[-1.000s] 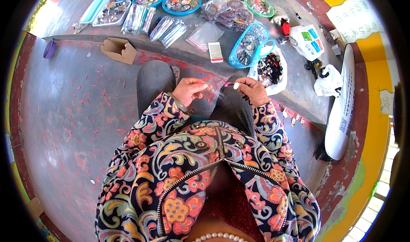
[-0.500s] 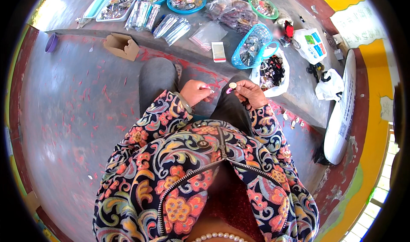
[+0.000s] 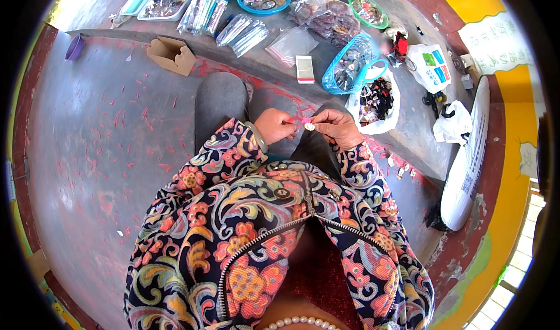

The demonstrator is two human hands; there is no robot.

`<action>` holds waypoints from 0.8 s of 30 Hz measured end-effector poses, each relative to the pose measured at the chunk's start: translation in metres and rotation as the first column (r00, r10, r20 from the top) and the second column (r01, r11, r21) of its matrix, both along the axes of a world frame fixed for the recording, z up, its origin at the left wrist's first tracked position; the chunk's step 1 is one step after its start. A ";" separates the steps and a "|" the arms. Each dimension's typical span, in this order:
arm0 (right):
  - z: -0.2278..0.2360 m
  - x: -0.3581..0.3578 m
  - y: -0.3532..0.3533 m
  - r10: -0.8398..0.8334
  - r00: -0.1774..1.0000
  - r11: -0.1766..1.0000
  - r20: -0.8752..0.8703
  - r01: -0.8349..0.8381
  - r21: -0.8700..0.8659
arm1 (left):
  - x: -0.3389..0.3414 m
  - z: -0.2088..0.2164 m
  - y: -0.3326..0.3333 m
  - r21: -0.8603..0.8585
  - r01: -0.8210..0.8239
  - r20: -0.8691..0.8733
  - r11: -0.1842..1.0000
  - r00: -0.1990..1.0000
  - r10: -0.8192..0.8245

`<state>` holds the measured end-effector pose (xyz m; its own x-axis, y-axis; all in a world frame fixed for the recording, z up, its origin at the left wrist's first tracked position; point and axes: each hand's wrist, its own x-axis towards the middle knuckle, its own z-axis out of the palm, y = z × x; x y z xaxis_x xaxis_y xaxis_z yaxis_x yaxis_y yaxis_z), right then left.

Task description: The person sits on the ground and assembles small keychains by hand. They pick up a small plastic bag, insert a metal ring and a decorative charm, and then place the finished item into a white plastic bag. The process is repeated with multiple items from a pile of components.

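Observation:
Above my lap, my right hand (image 3: 340,128) is closed in a pinch on a small round cream-white ornament (image 3: 309,126) with a beaded look. A bright pink piece (image 3: 302,120) shows beside the ornament, between the two hands. My left hand (image 3: 273,126) is closed too, thumb and forefinger pinched right by the pink piece. What its fingertips hold is too small to make out. Both hands nearly meet over the gap between my knees.
A raised ledge ahead carries a blue basket (image 3: 328,76), a white bag of dark scraps (image 3: 392,115), a small white box (image 3: 304,69), clear packets (image 3: 242,34) and several trays of small parts. An open cardboard box (image 3: 171,56) stands on the floor, left of my knees.
My hands have come together: the right moved left with the ornament and the left moved slightly right. The ornament now hangs lower, turned below the pink piece.

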<state>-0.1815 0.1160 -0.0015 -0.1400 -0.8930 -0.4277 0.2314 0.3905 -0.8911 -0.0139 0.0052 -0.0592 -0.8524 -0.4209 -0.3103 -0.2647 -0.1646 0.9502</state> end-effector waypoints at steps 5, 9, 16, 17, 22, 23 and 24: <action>0.001 0.002 0.000 0.026 0.997 1.000 -0.068 -0.026 0.006 | 0.000 0.005 0.000 -0.017 0.018 0.021 1.000 1.000 -0.018; -0.001 0.006 0.000 -0.022 0.999 0.999 -0.036 0.020 -0.040 | -0.001 0.005 0.000 -0.021 0.021 0.025 1.000 0.999 -0.020; 0.007 0.011 -0.005 -0.049 0.976 0.999 -0.210 0.047 -0.012 | 0.000 0.005 0.000 -0.017 0.015 0.003 1.000 1.000 -0.015; 0.007 0.012 -0.005 -0.022 0.977 1.000 -0.213 0.025 0.009 | 0.000 0.005 0.000 -0.033 0.014 0.007 0.999 1.000 -0.014; 0.009 0.016 -0.007 0.077 0.980 0.996 -0.184 -0.066 0.067 | 0.000 0.005 -0.001 -0.191 0.039 0.038 0.981 0.999 -0.033; 0.009 0.016 -0.007 0.065 0.981 0.996 -0.184 -0.055 0.063 | 0.000 0.007 -0.001 -0.189 0.043 0.043 0.981 0.998 -0.035; 0.009 0.017 -0.007 0.054 0.982 0.997 -0.183 -0.044 0.059 | 0.000 0.011 -0.002 -0.188 0.046 0.048 0.981 0.998 -0.038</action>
